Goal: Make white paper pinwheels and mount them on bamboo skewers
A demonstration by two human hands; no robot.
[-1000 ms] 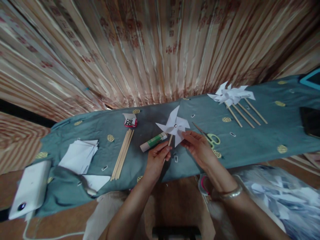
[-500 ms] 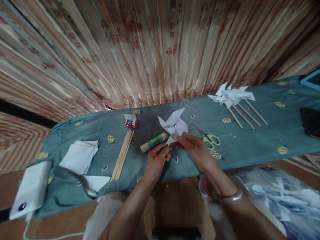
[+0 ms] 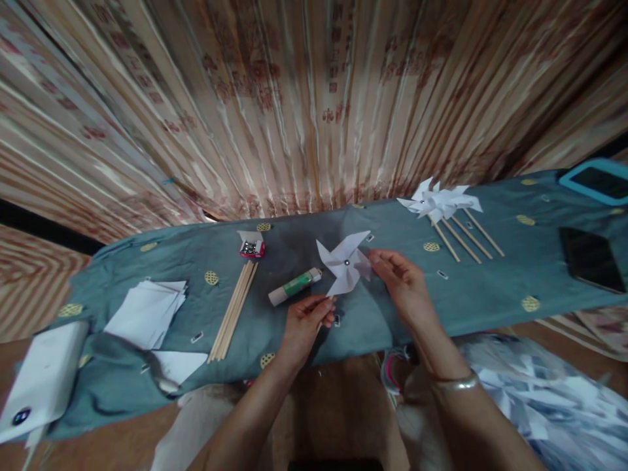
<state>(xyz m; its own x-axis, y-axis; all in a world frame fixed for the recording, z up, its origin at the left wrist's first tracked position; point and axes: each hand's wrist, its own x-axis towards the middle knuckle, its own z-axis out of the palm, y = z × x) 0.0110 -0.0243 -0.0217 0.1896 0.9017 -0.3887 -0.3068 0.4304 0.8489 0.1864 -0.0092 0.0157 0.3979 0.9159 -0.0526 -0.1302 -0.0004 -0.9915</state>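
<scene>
A white paper pinwheel [image 3: 347, 263] with a shiny pin at its centre is held up over the cloth-covered table. My left hand [image 3: 305, 325] is closed around its thin wooden stick, just under the paper. At the pinwheel's right side, my right hand [image 3: 403, 284] has thumb and fingertips together on the edge of a blade. A glue stick [image 3: 295, 286] with a green label lies to the left of the pinwheel. Further left is a bundle of wooden sticks [image 3: 232, 313], with a small open red box of metal pins [image 3: 252, 248] beyond it.
Several pinwheels on sticks [image 3: 441, 201] lie at the back right, near a black phone [image 3: 591, 260] and a blue-framed device [image 3: 596, 181]. Paper sheets [image 3: 147, 313] and a white device [image 3: 46, 379] are at left. A clear bag of paper pieces [image 3: 544, 386] sits below the right edge.
My right hand has moved from the pinwheel's lower part to its right-hand blade, and the scissors seen before are out of sight. The pinwheel has turned slightly; the view has shifted.
</scene>
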